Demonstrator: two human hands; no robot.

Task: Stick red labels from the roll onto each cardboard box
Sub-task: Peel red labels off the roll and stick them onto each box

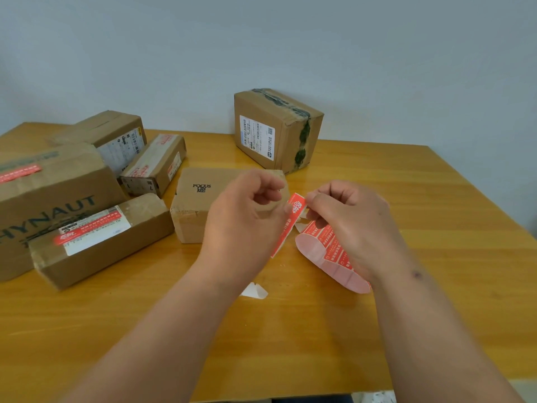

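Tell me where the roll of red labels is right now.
In the head view, the roll of red labels is right of centre over the table, under the right hand, near the FOCUS ON ME box.

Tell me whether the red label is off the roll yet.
Nearly off: the red label hangs in both hands' pinch, clear of the roll except perhaps its hidden top end.

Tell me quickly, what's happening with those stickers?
Both hands' fingers pinch one red paper label, peeled from the roll. Brown "FOCUS ON ME" cardboard box unlabelled. Nothing blocking.
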